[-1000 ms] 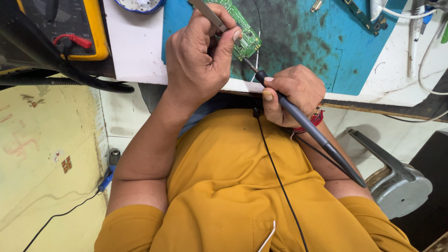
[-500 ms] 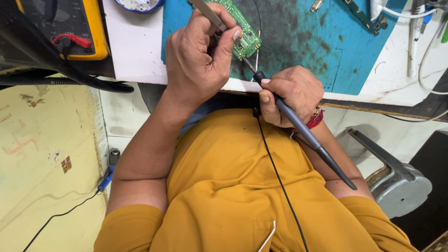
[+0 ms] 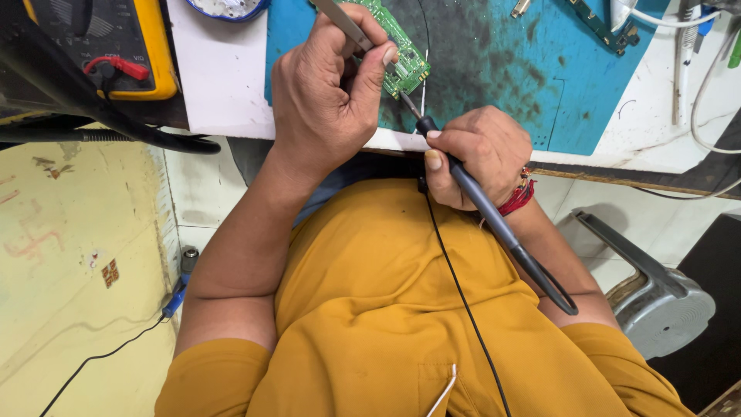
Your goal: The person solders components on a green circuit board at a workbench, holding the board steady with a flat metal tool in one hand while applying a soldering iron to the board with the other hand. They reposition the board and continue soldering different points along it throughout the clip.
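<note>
My left hand (image 3: 328, 85) pinches metal tweezers (image 3: 340, 22) over a small green circuit board (image 3: 401, 48) that lies on a stained blue mat (image 3: 502, 69). In a pen-like grip, my right hand (image 3: 482, 154) holds a dark soldering iron (image 3: 494, 220). The iron's tip touches the near edge of the board, just below the left thumb. A red thread circles the right wrist. The iron's black cable (image 3: 463, 301) runs down over my mustard shirt.
A yellow multimeter (image 3: 116, 46) with a red plug sits at the far left of the white bench (image 3: 216, 85). Another circuit strip (image 3: 602, 23), white cables (image 3: 710, 85) and tools lie at the right. A grey stool (image 3: 656, 301) stands on the floor to my right.
The soldering iron's rear end has swung slightly toward my body. The tip stays at the board, and the left hand has hardly moved.
</note>
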